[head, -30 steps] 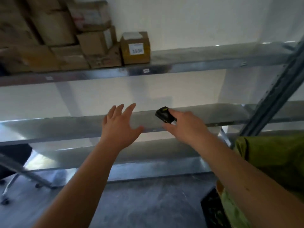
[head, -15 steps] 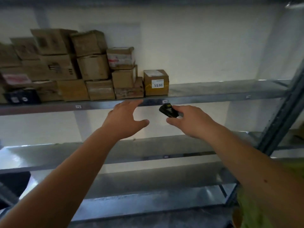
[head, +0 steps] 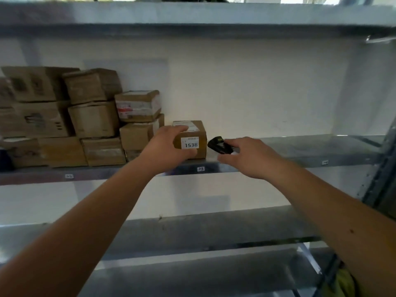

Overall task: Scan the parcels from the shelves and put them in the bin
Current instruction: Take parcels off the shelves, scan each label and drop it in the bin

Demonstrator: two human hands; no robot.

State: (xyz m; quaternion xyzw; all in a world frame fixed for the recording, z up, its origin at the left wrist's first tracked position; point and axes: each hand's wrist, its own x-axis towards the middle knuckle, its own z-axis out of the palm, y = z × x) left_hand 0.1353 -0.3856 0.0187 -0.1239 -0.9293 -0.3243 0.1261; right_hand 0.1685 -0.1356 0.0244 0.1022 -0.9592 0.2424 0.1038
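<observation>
A small brown parcel point(head: 196, 133) with a white label reading 1538 stands on the middle metal shelf point(head: 300, 153). My left hand point(head: 166, 146) grips it from its left side, fingers over the top and thumb under the front. To the right of the parcel, my right hand point(head: 248, 156) holds a small black scanner point(head: 217, 145), which points toward the parcel's right side. A stack of several brown cardboard parcels point(head: 94, 116) fills the same shelf to the left.
Another shelf point(head: 192, 16) spans overhead. Lower metal shelves point(head: 214, 230) lie beneath my arms. A grey upright post point(head: 381, 172) stands at the right. A yellow-green object point(head: 342, 284) shows at the bottom right corner.
My view has tilted up. Both hands rose from the lower shelf to the middle one; my left hand closed round the 1538 parcel and the scanner came beside it.
</observation>
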